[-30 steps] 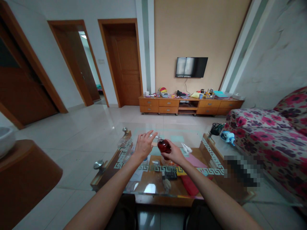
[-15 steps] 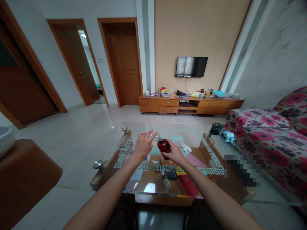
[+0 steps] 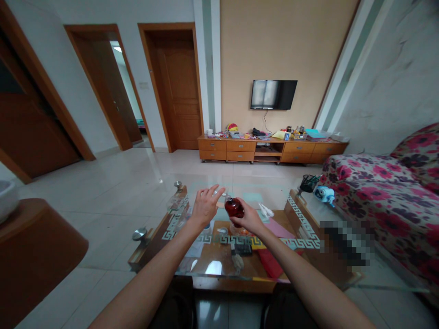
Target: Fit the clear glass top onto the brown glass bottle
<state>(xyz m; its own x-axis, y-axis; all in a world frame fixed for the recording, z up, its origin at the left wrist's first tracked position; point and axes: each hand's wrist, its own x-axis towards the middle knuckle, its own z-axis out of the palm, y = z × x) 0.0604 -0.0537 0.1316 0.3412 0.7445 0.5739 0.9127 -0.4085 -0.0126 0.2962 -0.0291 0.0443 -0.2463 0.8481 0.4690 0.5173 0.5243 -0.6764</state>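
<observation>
My right hand is wrapped around a dark red, see-through bottle, tilted a little to the left above the glass-topped table. The bottle's narrow neck points toward my left hand. That hand is beside the neck, with its fingers bent and its index finger and thumb around a small white piece. Its kind is too small to make out, and whether it touches the bottle I cannot tell.
White crumpled paper, a pink sheet, a red item and a black object lie about the table. A flowered sofa stands at right. Ahead is a low wooden cabinet with assorted items on it.
Both hands and the bottle stay in nearly the same place. The view has shifted very slightly.
</observation>
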